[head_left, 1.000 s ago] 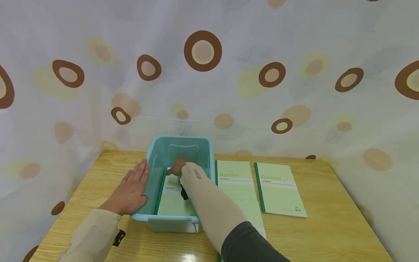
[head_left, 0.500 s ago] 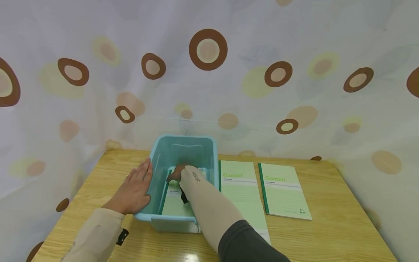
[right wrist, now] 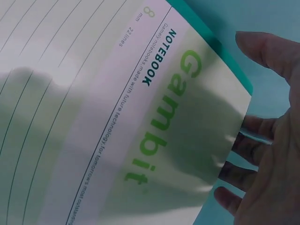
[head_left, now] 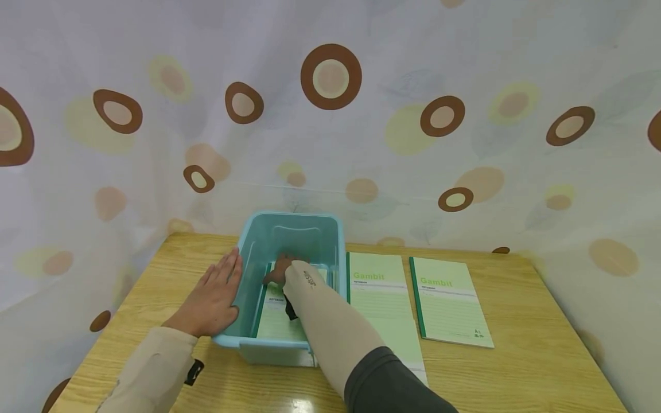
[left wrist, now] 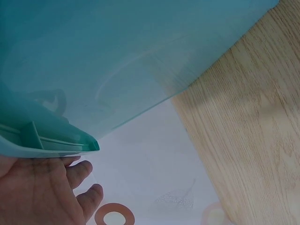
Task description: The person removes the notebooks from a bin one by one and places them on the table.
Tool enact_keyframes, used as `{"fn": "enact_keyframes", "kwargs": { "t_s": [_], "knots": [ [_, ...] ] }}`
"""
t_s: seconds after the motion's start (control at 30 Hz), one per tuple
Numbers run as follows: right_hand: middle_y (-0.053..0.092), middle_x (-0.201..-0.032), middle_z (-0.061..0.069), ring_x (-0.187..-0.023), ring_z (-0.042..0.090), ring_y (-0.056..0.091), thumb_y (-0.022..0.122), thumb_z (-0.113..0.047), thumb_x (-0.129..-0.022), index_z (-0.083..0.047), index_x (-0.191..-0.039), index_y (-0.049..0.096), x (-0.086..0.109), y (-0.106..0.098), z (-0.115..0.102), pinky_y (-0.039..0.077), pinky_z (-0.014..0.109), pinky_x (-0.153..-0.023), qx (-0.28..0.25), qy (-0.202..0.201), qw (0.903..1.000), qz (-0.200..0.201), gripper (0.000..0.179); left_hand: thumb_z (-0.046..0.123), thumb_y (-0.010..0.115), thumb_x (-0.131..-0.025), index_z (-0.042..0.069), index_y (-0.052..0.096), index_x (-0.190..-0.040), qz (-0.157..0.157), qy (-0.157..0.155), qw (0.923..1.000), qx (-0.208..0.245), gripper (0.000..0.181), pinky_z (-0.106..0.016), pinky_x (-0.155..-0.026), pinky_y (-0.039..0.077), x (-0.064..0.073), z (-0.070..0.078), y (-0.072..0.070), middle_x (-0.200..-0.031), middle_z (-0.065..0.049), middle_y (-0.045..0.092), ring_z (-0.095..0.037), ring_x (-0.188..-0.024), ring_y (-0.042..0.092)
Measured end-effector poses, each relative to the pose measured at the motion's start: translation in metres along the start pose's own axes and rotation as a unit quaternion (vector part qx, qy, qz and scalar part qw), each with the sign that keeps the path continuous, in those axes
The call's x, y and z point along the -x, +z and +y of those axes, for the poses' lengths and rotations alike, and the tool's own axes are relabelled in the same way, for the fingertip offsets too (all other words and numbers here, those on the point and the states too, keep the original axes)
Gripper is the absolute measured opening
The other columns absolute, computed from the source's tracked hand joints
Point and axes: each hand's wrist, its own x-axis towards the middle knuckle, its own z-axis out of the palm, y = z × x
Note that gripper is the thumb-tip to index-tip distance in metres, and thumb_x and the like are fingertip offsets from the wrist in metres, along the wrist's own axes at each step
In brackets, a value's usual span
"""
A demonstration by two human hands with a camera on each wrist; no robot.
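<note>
A light blue plastic bin [head_left: 281,354] stands on the table, with a pale green notebook [head_left: 276,321] with a dark green spine lying inside. My left hand [head_left: 209,301] rests along the bin's left rim with fingers extended; in the left wrist view the rim passes over the hand. My right hand [head_left: 279,272] reaches into the bin at the notebook's far end. In the right wrist view, several fingers [right wrist: 251,150] meet the notebook's top edge, their tips partly hidden by it. The thumb [right wrist: 262,47] is spread apart beside the spine. The right forearm covers part of the notebook.
Right of the bin lies another green notebook [head_left: 377,275], overlapping a notebook [head_left: 397,338] nearer the front, which the right arm partly hides. Farther right is a separate notebook [head_left: 451,301] on the wooden table [head_left: 537,361]. A patterned curtain [head_left: 392,189] hangs behind.
The head view has shifted slightly, so everything appears a little farther right. My right hand has drawn slightly nearer inside the bin. The left hand stays at the rim.
</note>
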Motion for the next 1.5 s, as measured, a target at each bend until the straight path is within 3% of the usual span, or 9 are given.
{"fn": "enact_keyframes", "kwargs": {
  "t_s": [0.13,0.3,0.43,0.63,0.93,1.5],
  "knots": [
    [0.036,-0.151,0.010,-0.137,0.027,0.034,0.065,-0.051,-0.083,-0.017,-0.148,0.038,-0.007,0.003,0.001,0.027,0.045,-0.112,-0.013,-0.007,0.9999,-0.006,0.078,0.006,0.046,-0.079,-0.017,0.021,-0.144,-0.006,-0.002,1.0000,0.005,0.074,-0.060,-0.112,0.017,0.000,0.000,-0.001,-0.155,-0.030,0.014,-0.046,-0.142,0.017],
    [0.032,-0.153,0.011,-0.138,0.028,0.031,0.063,-0.053,-0.085,-0.018,-0.149,0.035,-0.003,-0.002,-0.002,0.027,0.044,-0.113,-0.027,-0.009,0.9996,0.000,0.078,0.007,0.047,-0.080,-0.017,0.020,-0.145,-0.013,-0.002,0.9999,0.006,0.075,-0.060,-0.112,0.016,-0.001,0.000,-0.002,-0.155,-0.030,0.013,-0.046,-0.142,0.015],
    [0.042,-0.147,0.008,-0.131,0.025,0.042,0.064,-0.053,-0.085,-0.014,-0.147,0.037,0.001,-0.004,-0.004,0.034,0.042,-0.108,-0.040,-0.022,0.9988,0.016,0.078,0.007,0.048,-0.080,-0.017,0.020,-0.145,-0.012,-0.001,0.9999,0.004,0.074,-0.060,-0.112,0.016,-0.001,0.000,-0.003,-0.155,-0.030,0.013,-0.046,-0.142,0.016],
    [0.057,-0.131,0.007,-0.113,0.020,0.057,0.060,-0.054,-0.086,-0.014,-0.147,0.036,0.000,-0.004,-0.004,0.046,0.036,-0.096,-0.042,-0.036,0.9984,0.009,0.077,0.006,0.048,-0.079,-0.017,0.020,-0.145,-0.015,-0.005,0.9999,0.007,0.075,-0.060,-0.113,0.016,0.000,0.001,-0.002,-0.156,-0.030,0.013,-0.045,-0.142,0.015],
    [0.052,-0.141,0.007,-0.129,0.027,0.047,0.061,-0.052,-0.087,-0.020,-0.147,0.037,-0.001,-0.005,-0.005,0.029,0.047,-0.108,-0.020,-0.047,0.9985,0.020,0.072,0.007,0.047,-0.079,-0.018,0.019,-0.145,-0.008,0.000,0.9999,0.007,0.075,-0.060,-0.112,0.016,0.001,0.000,-0.002,-0.155,-0.030,0.013,-0.046,-0.142,0.015],
    [0.058,-0.134,0.005,-0.124,0.029,0.052,0.057,-0.054,-0.089,-0.019,-0.144,0.043,-0.006,-0.011,-0.010,0.029,0.050,-0.107,0.005,-0.031,0.9971,0.070,0.067,0.006,0.046,-0.078,-0.017,0.020,-0.145,-0.010,-0.005,0.9999,0.005,0.076,-0.059,-0.113,0.016,0.000,0.000,-0.001,-0.155,-0.030,0.013,-0.046,-0.142,0.015]
  ]
}}
